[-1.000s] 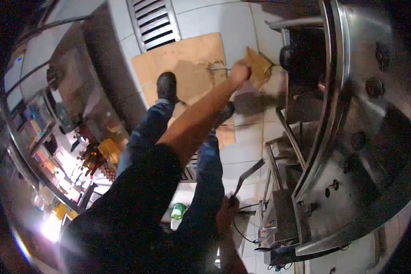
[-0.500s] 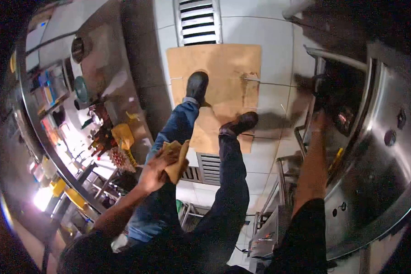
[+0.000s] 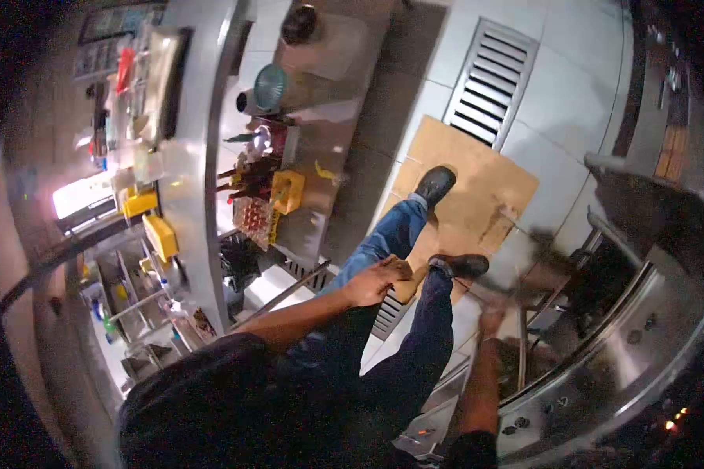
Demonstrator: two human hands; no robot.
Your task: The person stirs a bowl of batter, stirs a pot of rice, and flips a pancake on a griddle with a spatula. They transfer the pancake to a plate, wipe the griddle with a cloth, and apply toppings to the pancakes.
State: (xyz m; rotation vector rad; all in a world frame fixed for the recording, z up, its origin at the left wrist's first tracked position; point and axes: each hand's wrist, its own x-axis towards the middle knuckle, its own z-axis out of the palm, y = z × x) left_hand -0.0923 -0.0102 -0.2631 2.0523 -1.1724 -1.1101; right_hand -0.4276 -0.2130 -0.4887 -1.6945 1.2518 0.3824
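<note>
My left hand (image 3: 378,282) is closed around a folded yellow-tan cloth (image 3: 404,290), held in front of my thighs. Most of the cloth is covered by the fingers. To the right, my right hand (image 3: 491,319) hangs low beside a steel appliance (image 3: 602,352) with knobs on its front. Motion smears its fingers, and I cannot tell whether they hold anything. Metal bars (image 3: 522,348) run close to that hand. Beneath my dark shoes (image 3: 436,184) lies a flat sheet of cardboard (image 3: 477,176).
A metal floor grate (image 3: 493,82) lies beyond the cardboard on pale tiles. At left, a steel counter (image 3: 192,164) carries yellow containers (image 3: 159,237). The lower shelf beside it holds a green basket (image 3: 271,87), a yellow crate (image 3: 288,192) and a stack of eggs (image 3: 253,216).
My view has swung left, bringing more of the counter in. My right hand has drawn back from the dark opening of the appliance. The cloth stays in my left hand.
</note>
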